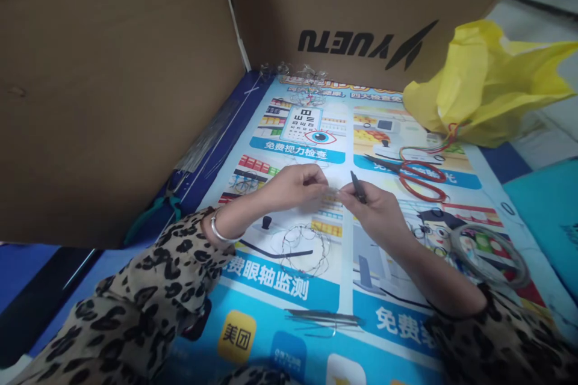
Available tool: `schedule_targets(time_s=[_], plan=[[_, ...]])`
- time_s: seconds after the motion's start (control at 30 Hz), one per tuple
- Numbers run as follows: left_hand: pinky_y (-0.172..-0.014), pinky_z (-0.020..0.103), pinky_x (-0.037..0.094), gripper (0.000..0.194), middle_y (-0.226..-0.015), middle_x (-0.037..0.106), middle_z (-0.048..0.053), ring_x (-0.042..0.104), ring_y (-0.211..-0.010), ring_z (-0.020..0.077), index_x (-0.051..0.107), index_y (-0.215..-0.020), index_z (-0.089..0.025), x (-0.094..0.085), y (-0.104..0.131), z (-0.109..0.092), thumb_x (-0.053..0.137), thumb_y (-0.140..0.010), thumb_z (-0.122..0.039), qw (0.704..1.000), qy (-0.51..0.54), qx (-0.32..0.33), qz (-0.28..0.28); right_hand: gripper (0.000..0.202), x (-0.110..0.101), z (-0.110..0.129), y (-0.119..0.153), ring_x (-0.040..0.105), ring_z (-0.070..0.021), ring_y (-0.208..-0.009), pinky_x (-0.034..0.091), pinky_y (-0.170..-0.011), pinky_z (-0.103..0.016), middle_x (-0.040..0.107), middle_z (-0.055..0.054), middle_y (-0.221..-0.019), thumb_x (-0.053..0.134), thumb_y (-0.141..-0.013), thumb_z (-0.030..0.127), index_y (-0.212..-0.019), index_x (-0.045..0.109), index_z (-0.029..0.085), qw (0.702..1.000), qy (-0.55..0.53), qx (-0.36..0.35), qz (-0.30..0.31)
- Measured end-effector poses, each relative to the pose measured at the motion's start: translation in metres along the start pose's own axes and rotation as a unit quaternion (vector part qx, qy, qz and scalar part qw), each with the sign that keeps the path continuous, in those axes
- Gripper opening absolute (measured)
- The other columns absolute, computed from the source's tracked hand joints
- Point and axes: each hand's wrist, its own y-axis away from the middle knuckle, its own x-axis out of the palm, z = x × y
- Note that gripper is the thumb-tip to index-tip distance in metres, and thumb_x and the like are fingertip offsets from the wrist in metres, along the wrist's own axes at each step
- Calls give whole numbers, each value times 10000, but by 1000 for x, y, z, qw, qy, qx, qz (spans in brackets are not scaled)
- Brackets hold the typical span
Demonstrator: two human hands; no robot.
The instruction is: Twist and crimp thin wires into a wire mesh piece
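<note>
My left hand [300, 186] is closed in a pinch over the middle of a printed poster. Facing it, my right hand [377, 207] has its fingers wrapped round a short black pen-like tool [358, 186], whose exact kind I cannot tell. The fingertips of both hands nearly meet at a tiny pale, thin piece [333, 191], too small and blurred to name. Below the hands lies a loose ring of thin wire [306, 249] with small bead-like specks. A bundle of thin dark wire pieces [323, 317] rests nearer to me.
Red-handled scissors [422, 177] and a coil of clear line [490, 255] lie to the right, with a yellow bag [487, 84] behind. Cardboard walls [112, 90] rise left and back. Teal-handled pliers [153, 216] sit at left; tangled wire [309, 81] lies at the back.
</note>
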Motion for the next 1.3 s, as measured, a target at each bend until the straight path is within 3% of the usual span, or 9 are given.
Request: schedule_targets(time_s=[0.1, 0.2, 0.27, 0.43, 0.67, 0.8, 1.13, 1.3], plan=[[-612, 215, 386, 124, -734, 570, -1, 510, -675, 94, 582, -794, -146, -10, 17, -6, 501, -808, -238, 1000, 13, -2, 18, 194, 3, 3, 6, 518, -124, -609, 400, -574, -243, 584, 15, -659, 567, -760, 388, -763, 588, 195, 1000, 8, -28, 7], [-608, 210, 392, 117, -714, 563, -7, 504, -661, 94, 573, -809, -145, -21, 36, -15, 519, -807, -249, 997, 14, 0, 75, 182, 5, 5, 14, 535, -127, -630, 411, -589, -242, 595, 12, -684, 556, -775, 376, -767, 582, 196, 999, 9, -35, 20], [-685, 230, 414, 133, -821, 584, 17, 527, -765, 119, 570, -841, -149, -26, 46, -20, 566, -780, -267, 993, 2, 30, 111, 173, 6, 7, 20, 539, -126, -629, 412, -587, -240, 597, 14, -688, 557, -776, 368, -762, 574, 197, 999, 10, -33, 23], [-760, 288, 421, 263, -956, 555, 51, 522, -866, 173, 551, -951, -165, -21, 63, -29, 609, -724, -283, 985, -96, 50, 137, 169, 7, 12, 35, 497, -112, -586, 389, -555, -234, 544, 24, -634, 544, -793, 345, -720, 544, 193, 999, 4, -19, 43], [-757, 277, 407, 72, -890, 583, 29, 530, -861, 163, 552, -811, -171, -2, 63, -26, 555, -764, -226, 990, -114, 29, 76, 112, 7, 11, 45, 491, -103, -610, 393, -569, -226, 540, 20, -687, 534, -813, 291, -745, 529, 201, 998, -13, -52, 41], [-715, 261, 403, 76, -841, 601, 18, 538, -810, 147, 541, -756, -168, 0, 63, -24, 521, -799, -226, 994, -98, 13, 55, 114, 8, 11, 46, 495, -102, -618, 394, -579, -224, 542, 18, -691, 527, -816, 276, -734, 525, 197, 997, 1, -75, 31], [-666, 262, 431, 99, -780, 622, 21, 560, -725, 139, 537, -724, -167, 14, 69, -21, 506, -804, -218, 996, -69, -45, -46, 179, 10, 16, 47, 500, -102, -559, 387, -542, -217, 557, 36, -617, 534, -799, 362, -720, 554, 202, 1000, 26, 5, -12], [-722, 291, 440, 81, -843, 627, 44, 562, -802, 159, 532, -740, -173, 24, 72, -23, 496, -806, -204, 992, -94, -9, -79, 208, 15, 18, 49, 526, -118, -579, 400, -547, -227, 572, 21, -626, 540, -787, 391, -693, 539, 205, 999, 46, 1, -20]])
